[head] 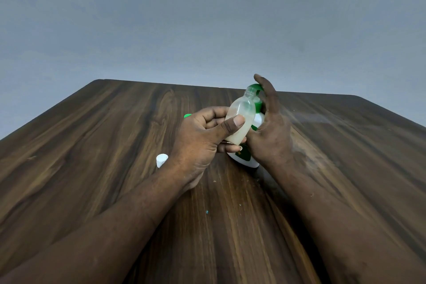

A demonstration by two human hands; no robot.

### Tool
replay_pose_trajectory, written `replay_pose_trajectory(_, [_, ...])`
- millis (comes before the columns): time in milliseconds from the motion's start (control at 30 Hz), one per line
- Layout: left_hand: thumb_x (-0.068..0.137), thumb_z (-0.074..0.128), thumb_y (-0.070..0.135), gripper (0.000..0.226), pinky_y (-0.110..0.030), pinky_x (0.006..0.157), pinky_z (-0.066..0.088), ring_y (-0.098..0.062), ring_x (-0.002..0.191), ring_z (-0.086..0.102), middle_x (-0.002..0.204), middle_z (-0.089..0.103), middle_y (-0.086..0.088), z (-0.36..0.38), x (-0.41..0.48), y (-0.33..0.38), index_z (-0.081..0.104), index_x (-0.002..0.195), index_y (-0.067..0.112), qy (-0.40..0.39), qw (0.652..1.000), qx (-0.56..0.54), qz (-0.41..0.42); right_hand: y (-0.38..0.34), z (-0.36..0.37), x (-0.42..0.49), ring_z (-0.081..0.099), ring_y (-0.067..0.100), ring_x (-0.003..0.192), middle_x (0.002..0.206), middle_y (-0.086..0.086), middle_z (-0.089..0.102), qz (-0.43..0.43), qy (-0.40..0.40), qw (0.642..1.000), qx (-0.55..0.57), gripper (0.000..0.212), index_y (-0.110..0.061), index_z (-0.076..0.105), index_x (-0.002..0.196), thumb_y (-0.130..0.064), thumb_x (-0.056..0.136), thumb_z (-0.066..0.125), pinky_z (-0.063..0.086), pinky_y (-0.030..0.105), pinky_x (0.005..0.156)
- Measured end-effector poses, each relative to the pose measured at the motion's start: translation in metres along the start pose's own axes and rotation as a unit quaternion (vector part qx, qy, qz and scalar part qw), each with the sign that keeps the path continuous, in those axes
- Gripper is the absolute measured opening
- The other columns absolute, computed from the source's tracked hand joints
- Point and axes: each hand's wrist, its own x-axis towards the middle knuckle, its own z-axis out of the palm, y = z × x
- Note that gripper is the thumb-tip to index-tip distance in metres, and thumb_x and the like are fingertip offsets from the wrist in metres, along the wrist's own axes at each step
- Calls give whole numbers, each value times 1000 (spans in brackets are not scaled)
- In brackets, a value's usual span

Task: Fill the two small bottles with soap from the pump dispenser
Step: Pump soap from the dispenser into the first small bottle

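If the small bottle [241,110] slips from under the nozzle: soap would likely run over the left hand [202,136] and the table [115,145].
Likely cause: the bottle is tilted, and a hard press could rock the pump dispenser [244,159].
Left hand: raised, thumb and fingers curled round the partly filled, uncapped bottle.
Right hand [269,127]: wrapped round the dispenser, forefinger stretched up over the green pump head [253,87].
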Motion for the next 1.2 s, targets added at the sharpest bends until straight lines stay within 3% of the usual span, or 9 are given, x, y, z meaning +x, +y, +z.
replay_pose_trajectory(367, [93, 77, 14, 28, -22, 58, 61, -28, 86, 79, 102, 81, -17, -1, -1, 0, 72, 118, 3, -4, 1000, 1, 0, -3, -1, -1, 67, -1, 75, 101, -13, 71, -2, 1, 1000, -9, 78, -29, 44, 152, -13, 87, 82, 44, 7, 58])
replay_pose_trajectory(600, [93, 77, 14, 29, -22, 58, 62, -27, 85, 79, 100, 81, -16, -1, -1, 0, 72, 119, 3, -4, 1000, 0, 2, 0, 0, 0, 67, -7, 88, 120, -11, 69, -4, -1, 1000, -12, 88, -38, 37, 158, -18, 87, 85, 46, 5, 68])
replay_pose_trajectory(800, [92, 77, 16, 29, -23, 59, 63, -29, 86, 80, 101, 81, -17, -1, 0, 1, 72, 118, 3, -4, 1000, 0, 6, -1, 0, 0, 67, -4, 88, 115, -19, 66, -2, -1, 1000, -7, 91, -39, 32, 162, -18, 89, 83, 47, 6, 66])
replay_pose_trajectory(933, [93, 77, 15, 28, -23, 58, 61, -28, 84, 79, 100, 81, -18, -2, -1, -1, 72, 118, 3, -4, 1000, 7, 4, 0, 0, 1, 68, 3, 78, 110, -10, 71, -3, 2, 1000, -3, 78, -35, 43, 151, -15, 87, 83, 49, 14, 60])
replay_pose_trajectory(1033, [92, 78, 16, 30, -23, 58, 61, -27, 84, 79, 99, 81, -18, -2, -2, -3, 72, 118, 4, -4, 1000, 16, -2, 0, 0, -1, 69, 10, 75, 96, -9, 73, 12, 3, 1000, 15, 74, -39, 47, 143, -12, 83, 83, 57, 34, 63])
replay_pose_trajectory(1067, [91, 78, 17, 30, -23, 59, 61, -27, 84, 79, 99, 81, -18, -2, -2, -3, 73, 118, 4, -3, 1000, 15, -2, 0, 0, -1, 69, 11, 75, 95, -9, 72, 12, 1, 1000, 17, 75, -40, 47, 143, -12, 83, 83, 57, 36, 63])
replay_pose_trajectory(1200, [92, 77, 16, 32, -22, 58, 61, -28, 86, 79, 102, 81, -19, -1, -1, 0, 72, 120, 2, -3, 1000, 2, 2, 1, -1, 0, 68, -2, 91, 117, -12, 70, 0, -1, 1000, 13, 87, -40, 40, 155, -15, 85, 85, 49, 10, 70])
